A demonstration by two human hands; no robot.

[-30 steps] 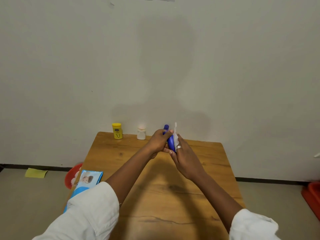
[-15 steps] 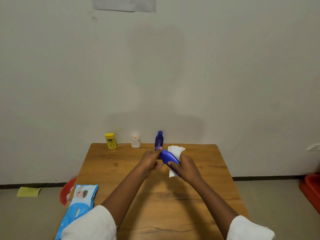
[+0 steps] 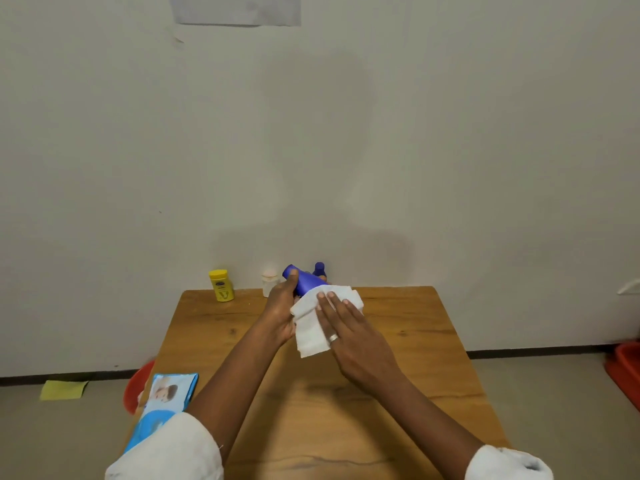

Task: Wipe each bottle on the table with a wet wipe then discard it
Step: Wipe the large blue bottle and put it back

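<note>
Head view, largest first: the counter, a wooden top pushed against a pale wall, carries everything. Near its front left corner a wipes pack overhangs the left edge, and below that edge part of a red bin shows on the floor.

Above the counter's middle, toward the far edge, both hands work on one blue bottle. It is tilted, its round end up and to the left, lifted clear of the counter. The left hand has a closed grip around the bottle's side, thumb near its upper end. The right hand lies flat, fingers straight, pressing a white wipe against the bottle's lower part; the wipe drapes over it and hangs toward the wrist, so this grip is an open palm press and not a pinch.

Along the far edge stand three more: a yellow bottle toward the far left corner, a small white jar just beside the left hand, and a second blue bottle half hidden behind the held one.

Judging by looks, the bottle is light, stiff plastic, and smooth enough to turn slick once wet, so holding it around the dry middle or the end looks safest while the wipe slides. The wipe is limp and damp; it will bunch and fold, and pressing with flat fingers spreads it better than pinching a corner would.
</note>
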